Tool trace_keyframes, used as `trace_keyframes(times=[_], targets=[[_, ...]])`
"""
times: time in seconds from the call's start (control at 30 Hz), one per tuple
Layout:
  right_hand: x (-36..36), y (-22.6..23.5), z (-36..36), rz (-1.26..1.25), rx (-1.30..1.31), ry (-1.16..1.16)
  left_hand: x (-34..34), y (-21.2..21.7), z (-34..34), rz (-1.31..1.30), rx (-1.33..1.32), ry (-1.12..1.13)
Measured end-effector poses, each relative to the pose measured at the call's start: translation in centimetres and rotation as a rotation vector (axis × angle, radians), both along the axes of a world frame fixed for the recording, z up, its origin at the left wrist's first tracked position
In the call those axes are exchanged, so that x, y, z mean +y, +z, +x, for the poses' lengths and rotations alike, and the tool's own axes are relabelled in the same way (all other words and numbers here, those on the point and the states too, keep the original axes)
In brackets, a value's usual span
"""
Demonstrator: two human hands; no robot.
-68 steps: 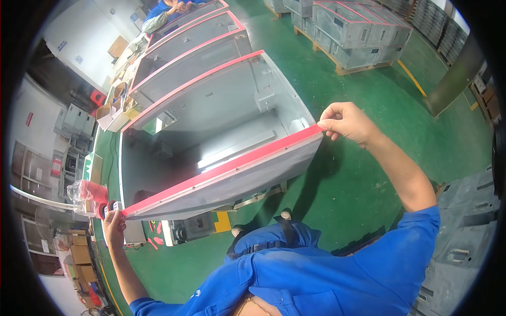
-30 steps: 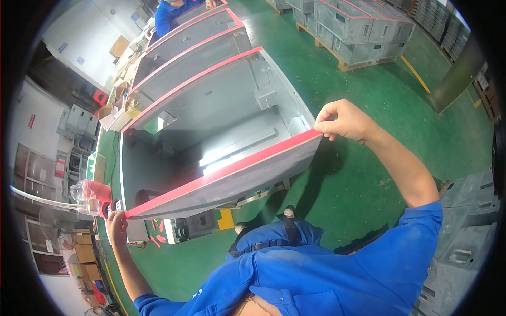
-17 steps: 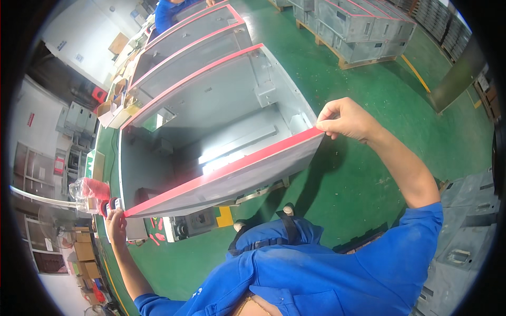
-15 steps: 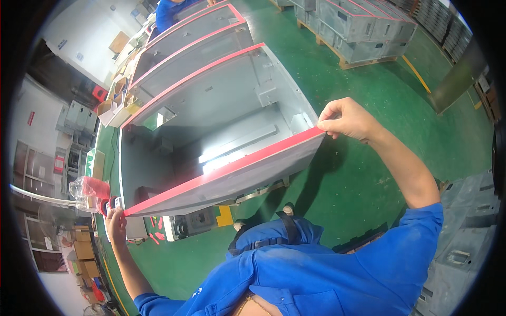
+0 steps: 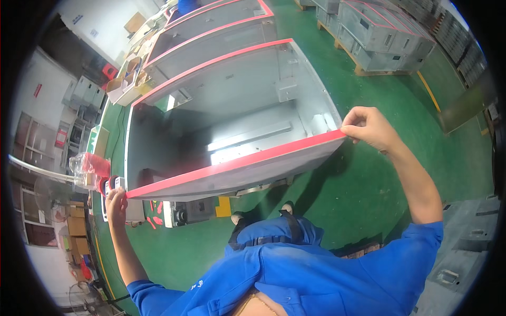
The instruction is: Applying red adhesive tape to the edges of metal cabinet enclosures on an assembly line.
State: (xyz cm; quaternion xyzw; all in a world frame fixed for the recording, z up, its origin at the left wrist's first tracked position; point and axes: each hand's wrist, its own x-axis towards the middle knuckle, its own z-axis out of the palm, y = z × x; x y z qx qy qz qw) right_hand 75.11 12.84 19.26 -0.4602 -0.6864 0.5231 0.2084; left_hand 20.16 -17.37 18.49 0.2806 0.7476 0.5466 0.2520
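A large grey metal cabinet (image 5: 221, 100) lies before me with its hollow inside facing up. A red tape strip (image 5: 237, 162) runs along its near edge from corner to corner. My left hand (image 5: 116, 206) pinches the strip's left end at the near left corner. With thumb and fingers pressed together, my right hand (image 5: 372, 129) grips the other end at the near right corner. Whether the strip is stuck down or only held taut along the edge, I cannot tell. Red strips also line the cabinet's far edge.
More red-edged cabinets (image 5: 211, 45) stand beyond this one, with a person in blue (image 5: 187, 6) at the far end. Beside the left corner sits a plastic-wrapped red roll (image 5: 96, 164). Grey metal boxes on a pallet (image 5: 377, 39) stand at right; others (image 5: 464, 247) lie lower right.
The view has shifted, so the cabinet appears farther right. Both hands keep their pinch at the strip's two ends.
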Motion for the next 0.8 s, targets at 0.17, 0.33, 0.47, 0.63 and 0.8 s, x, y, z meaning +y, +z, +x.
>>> trace_keyframes(times=[0.17, 0.33, 0.47, 0.63, 0.8], targets=[[-0.8, -0.2, -0.1, 0.003, 0.065, -0.088, 0.0, -0.3, -0.7, 0.024, -0.045, 0.008], [-1.2, -0.2, -0.2, -0.140, 0.086, -0.167, 0.2, -0.3, -0.9, 0.016, -0.080, 0.030], [-2.0, -1.3, -0.6, -0.150, 0.108, -0.278, 0.0, -0.6, -1.7, 0.008, -0.095, 0.006], [-2.8, -2.0, -1.1, -0.115, 0.136, -0.372, -0.3, -1.6, -3.1, 0.068, -0.118, -0.070], [-3.6, -2.1, -1.9, -0.088, 0.125, -0.484, 0.1, -1.8, -3.0, 0.101, -0.122, -0.134]])
